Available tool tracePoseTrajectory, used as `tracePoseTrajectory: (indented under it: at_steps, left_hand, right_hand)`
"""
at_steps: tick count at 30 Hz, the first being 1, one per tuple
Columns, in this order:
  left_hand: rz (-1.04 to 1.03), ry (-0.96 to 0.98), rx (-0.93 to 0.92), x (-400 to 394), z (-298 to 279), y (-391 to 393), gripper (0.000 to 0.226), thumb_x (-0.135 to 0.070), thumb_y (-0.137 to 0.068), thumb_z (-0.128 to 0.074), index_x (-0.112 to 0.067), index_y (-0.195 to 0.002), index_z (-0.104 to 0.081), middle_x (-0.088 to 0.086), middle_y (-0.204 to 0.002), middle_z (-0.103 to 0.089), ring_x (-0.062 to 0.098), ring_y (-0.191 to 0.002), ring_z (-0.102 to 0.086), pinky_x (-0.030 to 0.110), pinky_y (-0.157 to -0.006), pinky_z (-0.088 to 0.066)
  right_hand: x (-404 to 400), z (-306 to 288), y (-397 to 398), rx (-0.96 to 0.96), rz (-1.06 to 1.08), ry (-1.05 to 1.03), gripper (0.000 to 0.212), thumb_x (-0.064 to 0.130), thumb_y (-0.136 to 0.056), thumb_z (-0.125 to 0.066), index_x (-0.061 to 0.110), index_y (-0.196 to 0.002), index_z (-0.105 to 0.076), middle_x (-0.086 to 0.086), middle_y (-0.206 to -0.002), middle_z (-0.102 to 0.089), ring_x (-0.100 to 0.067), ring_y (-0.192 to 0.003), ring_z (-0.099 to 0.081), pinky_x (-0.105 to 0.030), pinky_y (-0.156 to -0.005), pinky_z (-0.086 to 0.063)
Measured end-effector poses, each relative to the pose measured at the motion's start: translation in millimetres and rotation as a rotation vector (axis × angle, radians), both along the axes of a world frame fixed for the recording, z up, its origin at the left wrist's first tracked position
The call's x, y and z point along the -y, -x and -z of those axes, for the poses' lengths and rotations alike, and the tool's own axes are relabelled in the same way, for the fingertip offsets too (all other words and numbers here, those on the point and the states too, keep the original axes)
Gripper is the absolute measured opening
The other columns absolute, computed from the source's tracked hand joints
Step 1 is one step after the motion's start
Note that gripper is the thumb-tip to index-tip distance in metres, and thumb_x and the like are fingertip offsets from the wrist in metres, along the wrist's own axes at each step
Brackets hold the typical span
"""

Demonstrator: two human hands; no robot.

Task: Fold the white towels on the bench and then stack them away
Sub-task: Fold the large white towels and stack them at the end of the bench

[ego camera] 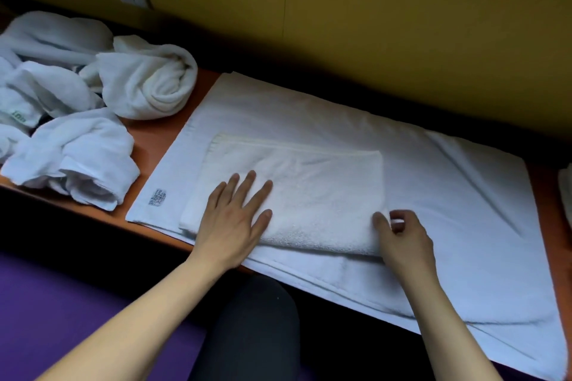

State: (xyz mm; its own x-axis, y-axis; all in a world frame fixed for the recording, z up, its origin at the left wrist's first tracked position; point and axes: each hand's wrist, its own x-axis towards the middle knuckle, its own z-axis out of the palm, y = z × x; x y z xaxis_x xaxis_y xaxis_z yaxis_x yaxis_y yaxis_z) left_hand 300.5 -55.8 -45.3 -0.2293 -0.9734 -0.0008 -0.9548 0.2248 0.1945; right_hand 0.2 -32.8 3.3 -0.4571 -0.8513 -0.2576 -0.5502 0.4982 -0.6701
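Folded towel (297, 192) long axis runs left-right on counter (161, 136); left hand (236, 216) flat on top, right hand (399, 235) pinching near-right corner, closer for next fold.

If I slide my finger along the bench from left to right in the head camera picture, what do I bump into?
Pile of crumpled towels → left hand pressing flat on the small folded towel → right hand pinching that towel's corner → bare part of the big spread towel.
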Motion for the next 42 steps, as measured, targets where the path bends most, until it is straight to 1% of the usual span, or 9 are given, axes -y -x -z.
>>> tracePoseTrajectory:
  at_steps: [6,10,14,19,24,31,34,37,42]
  left_hand:
    - [0.019,-0.057,-0.022,2.1,-13.8,-4.4,0.065,-0.059,-0.099,-0.012,-0.036,-0.157,-0.032,0.001,-0.167,-0.026,0.027,-0.154,-0.021,0.042,-0.124,-0.012]
    - [-0.145,0.069,-0.035,-17.3,-16.9,-28.7,0.055,-0.048,-0.101,-0.030,-0.023,-0.142,-0.056,0.012,-0.151,-0.050,0.035,-0.142,-0.042,0.050,-0.119,-0.025]
    - [-0.246,0.027,-0.181,-44.6,-3.4,-51.7,0.056,-0.049,-0.102,-0.029,-0.028,-0.150,-0.047,0.010,-0.159,-0.039,0.033,-0.146,-0.035,0.048,-0.120,-0.026]
    - [-0.241,0.014,-0.329,-48.8,8.6,-57.7,0.054,-0.053,-0.103,-0.028,-0.038,-0.154,-0.037,-0.001,-0.166,-0.027,0.023,-0.153,-0.023,0.042,-0.124,-0.018]
    - [-0.250,0.013,-0.374,-45.1,7.9,-63.6,0.053,-0.058,-0.100,-0.032,-0.042,-0.150,-0.043,-0.007,-0.163,-0.032,0.020,-0.149,-0.028,0.038,-0.121,-0.021]
    - [-0.336,-0.086,-0.746,-41.3,0.4,-77.3,0.047,-0.047,-0.098,-0.042,-0.037,-0.143,-0.050,-0.017,-0.152,-0.046,0.008,-0.142,-0.038,0.039,-0.120,-0.029]
    - [-0.473,-0.150,-1.051,-39.0,-10.9,-79.4,0.037,-0.037,-0.102,-0.043,-0.035,-0.138,-0.053,-0.017,-0.141,-0.056,0.000,-0.134,-0.046,0.033,-0.118,-0.034]
    - [-0.576,-0.183,-1.249,-34.9,-18.2,-81.4,0.042,-0.056,-0.093,-0.042,-0.040,-0.128,-0.059,-0.014,-0.133,-0.064,0.000,-0.129,-0.054,0.033,-0.115,-0.039]
    - [-0.597,-0.254,-1.070,-24.4,-31.3,-78.9,0.040,-0.048,-0.100,-0.047,-0.030,-0.134,-0.057,-0.010,-0.130,-0.062,0.008,-0.126,-0.054,0.026,-0.104,-0.038]
  right_hand:
    - [1.5,-3.5,-2.1,0.195,0.072,-0.098,0.038,0.048,-0.091,-0.068,0.015,-0.107,-0.060,0.000,-0.101,-0.064,-0.022,-0.090,-0.062,-0.034,-0.072,-0.047]
    - [-1.6,-14.2,-6.0,0.286,0.051,0.018,0.020,0.032,-0.092,-0.070,0.013,-0.087,-0.067,0.001,-0.083,-0.067,-0.023,-0.075,-0.059,-0.032,-0.060,-0.041]
    - [1.0,-28.9,-29.2,0.355,-0.060,0.152,0.004,0.017,-0.094,-0.068,0.015,-0.097,-0.067,-0.001,-0.093,-0.072,-0.022,-0.078,-0.065,-0.035,-0.059,-0.056]
    - [19.6,-47.6,-87.7,0.211,-0.218,0.299,0.010,0.021,-0.092,-0.067,0.024,-0.084,-0.063,0.002,-0.073,-0.065,-0.023,-0.067,-0.062,-0.036,-0.058,-0.052]
    - [35.5,-66.7,-159.3,0.101,-0.378,0.409,0.011,0.023,-0.091,-0.067,0.022,-0.083,-0.060,0.005,-0.069,-0.060,-0.006,-0.062,-0.054,-0.017,-0.053,-0.037]
    - [35.4,-56.6,-229.2,-0.090,-0.610,0.460,0.016,0.023,-0.089,-0.064,0.017,-0.085,-0.050,0.002,-0.080,-0.054,-0.018,-0.074,-0.044,-0.031,-0.063,-0.027]
    - [31.1,-41.2,-237.5,-0.226,-0.774,0.261,0.021,0.026,-0.094,-0.060,0.014,-0.111,-0.060,-0.006,-0.108,-0.060,-0.026,-0.096,-0.057,-0.036,-0.076,-0.040]
    - [22.1,-27.7,-238.1,-0.289,-0.968,0.078,0.037,0.033,-0.098,-0.056,0.010,-0.127,-0.058,-0.009,-0.129,-0.055,-0.032,-0.113,-0.056,-0.040,-0.094,-0.044]
    - [19.4,-38.2,-223.5,-0.089,-0.845,0.192,0.034,0.039,-0.101,-0.050,0.018,-0.123,-0.066,-0.002,-0.123,-0.063,-0.022,-0.112,-0.056,-0.034,-0.099,-0.042]
